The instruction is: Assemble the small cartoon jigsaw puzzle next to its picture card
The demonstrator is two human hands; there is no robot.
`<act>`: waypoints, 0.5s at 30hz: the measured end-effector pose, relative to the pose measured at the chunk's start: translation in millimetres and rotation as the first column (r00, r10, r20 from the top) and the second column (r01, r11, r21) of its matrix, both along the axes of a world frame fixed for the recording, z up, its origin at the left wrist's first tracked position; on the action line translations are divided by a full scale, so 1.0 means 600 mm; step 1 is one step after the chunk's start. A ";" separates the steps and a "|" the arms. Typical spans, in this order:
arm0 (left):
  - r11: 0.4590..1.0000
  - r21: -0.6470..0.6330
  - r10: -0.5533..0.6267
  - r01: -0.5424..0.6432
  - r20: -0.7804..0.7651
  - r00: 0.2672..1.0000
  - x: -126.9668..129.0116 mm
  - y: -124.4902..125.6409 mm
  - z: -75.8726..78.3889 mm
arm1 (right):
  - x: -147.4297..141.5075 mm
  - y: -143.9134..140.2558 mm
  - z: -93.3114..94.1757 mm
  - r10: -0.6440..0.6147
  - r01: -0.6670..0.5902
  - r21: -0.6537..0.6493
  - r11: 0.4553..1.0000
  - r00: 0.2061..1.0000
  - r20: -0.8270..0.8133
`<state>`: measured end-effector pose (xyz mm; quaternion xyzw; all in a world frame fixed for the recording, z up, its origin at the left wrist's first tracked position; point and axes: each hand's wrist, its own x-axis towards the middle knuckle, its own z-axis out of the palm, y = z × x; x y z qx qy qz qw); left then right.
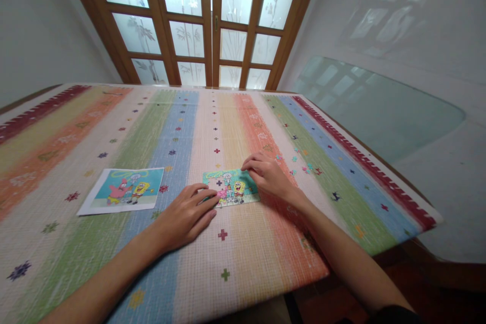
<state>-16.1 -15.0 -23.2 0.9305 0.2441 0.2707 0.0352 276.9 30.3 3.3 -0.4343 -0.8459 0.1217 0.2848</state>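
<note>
A partly assembled jigsaw puzzle (239, 192) with cartoon figures lies flat on the striped tablecloth. Through a gap in its left part the cloth shows. My left hand (190, 215) rests low at the puzzle's left edge, fingers stretched and a little apart, with fingertips touching the pieces. Over the upper right corner is my right hand (268, 177), its fingers bent and pressed together at the puzzle's top edge. Whatever they pinch, if anything, is hidden. Several loose puzzle pieces (306, 169) are scattered to the right of this hand.
A paper picture (129, 190) with the same cartoon scene lies left of the puzzle. The tablecloth (205, 263) has coloured stripes and small printed motifs. Beyond the table's far edge stand wooden doors (210, 25) with frosted panes. White walls flank both sides.
</note>
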 end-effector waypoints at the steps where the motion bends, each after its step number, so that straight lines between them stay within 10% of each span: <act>1: 1.000 -0.002 -0.001 0.001 -0.006 1.000 -0.001 0.000 0.000 | 0.003 0.001 -0.001 -0.013 0.013 -0.001 1.000 1.000 0.009; 11: 1.000 -0.005 -0.002 0.002 0.016 1.000 0.000 0.002 0.005 | -0.013 -0.013 -0.014 0.057 -0.058 -0.003 0.998 0.982 0.182; 15: 1.000 -0.002 -0.012 0.012 0.029 1.000 0.000 0.004 0.006 | 0.021 0.002 0.007 -0.096 0.087 0.063 0.994 0.980 0.173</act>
